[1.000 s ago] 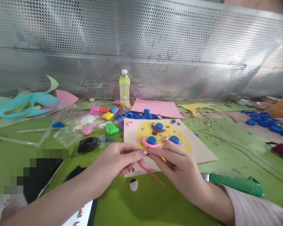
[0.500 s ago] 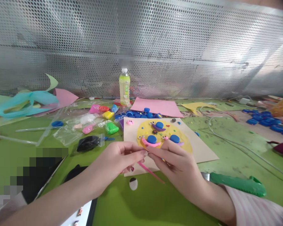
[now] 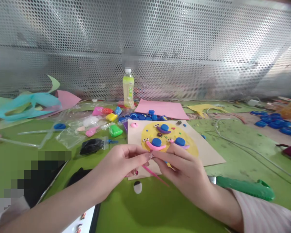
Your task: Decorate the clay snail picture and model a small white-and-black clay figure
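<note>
While L hand [image 3: 126,162] curls round pink stick [image 3: 155,175], tips meet R hand's [image 3: 184,168] tight pinch. Can't tell what's btwn; press lightly.

Perforated metal, silvery with a patchy sheen, makes the panel [image 3: 145,38]. The surface [image 3: 126,210] looks smooth, scuffed in places. On the matt card [image 3: 210,153], the blue discs [image 3: 156,142] look like smooth plastic. The pink strip [image 3: 155,175] looks smooth too. The bottle [image 3: 128,92] is clear, shiny plastic; the pink sheet [image 3: 162,109] is flat matt paper. Glossy, crinkled film wraps the green lump [image 3: 115,130]. The striped sleeve [image 3: 262,210] is soft-looking cloth.
</note>
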The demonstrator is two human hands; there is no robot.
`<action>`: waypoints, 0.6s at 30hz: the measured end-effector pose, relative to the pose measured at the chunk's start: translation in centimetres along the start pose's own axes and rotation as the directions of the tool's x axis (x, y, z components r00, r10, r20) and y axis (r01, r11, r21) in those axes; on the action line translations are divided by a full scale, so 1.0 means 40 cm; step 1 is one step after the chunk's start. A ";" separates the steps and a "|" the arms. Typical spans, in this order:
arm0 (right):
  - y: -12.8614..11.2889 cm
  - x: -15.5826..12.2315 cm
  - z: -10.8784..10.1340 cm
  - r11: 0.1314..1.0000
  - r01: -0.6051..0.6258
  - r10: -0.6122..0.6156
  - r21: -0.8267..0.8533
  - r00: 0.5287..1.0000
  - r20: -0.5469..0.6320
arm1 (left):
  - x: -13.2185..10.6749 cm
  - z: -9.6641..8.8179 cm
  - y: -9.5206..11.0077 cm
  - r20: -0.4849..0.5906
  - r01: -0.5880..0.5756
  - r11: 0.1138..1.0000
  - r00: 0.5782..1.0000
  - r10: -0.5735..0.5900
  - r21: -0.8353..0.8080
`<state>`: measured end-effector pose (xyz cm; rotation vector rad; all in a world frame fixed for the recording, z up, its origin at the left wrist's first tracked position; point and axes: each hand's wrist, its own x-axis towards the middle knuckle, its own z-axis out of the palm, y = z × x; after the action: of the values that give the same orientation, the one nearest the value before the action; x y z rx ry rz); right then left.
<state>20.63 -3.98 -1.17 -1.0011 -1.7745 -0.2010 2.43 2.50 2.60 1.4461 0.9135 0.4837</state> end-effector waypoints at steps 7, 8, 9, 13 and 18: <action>-0.008 0.005 -0.010 0.999 -0.034 0.034 0.003 0.999 -0.005 | 0.001 -0.003 -0.003 0.006 0.003 0.999 1.000 -0.003 0.053; -0.009 0.006 -0.010 0.999 -0.033 0.033 0.011 0.999 -0.003 | 0.002 -0.003 -0.003 0.001 0.004 0.998 1.000 -0.004 0.062; -0.008 0.006 -0.010 0.999 -0.034 0.034 0.021 0.999 -0.001 | 0.004 -0.003 -0.002 0.000 0.001 0.998 1.000 -0.001 0.063; -0.008 0.003 -0.006 0.997 -0.056 0.054 0.056 0.998 0.034 | 0.006 -0.006 -0.001 0.027 -0.002 1.000 1.000 0.002 -0.010; -0.008 -0.002 -0.002 0.996 -0.037 0.032 0.076 0.998 0.063 | 0.004 -0.008 -0.005 0.112 0.038 0.998 0.993 -0.032 -0.047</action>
<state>20.46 -4.27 -1.09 -0.9908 -1.8054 -0.0798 2.21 2.80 2.39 1.3962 0.8315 0.3933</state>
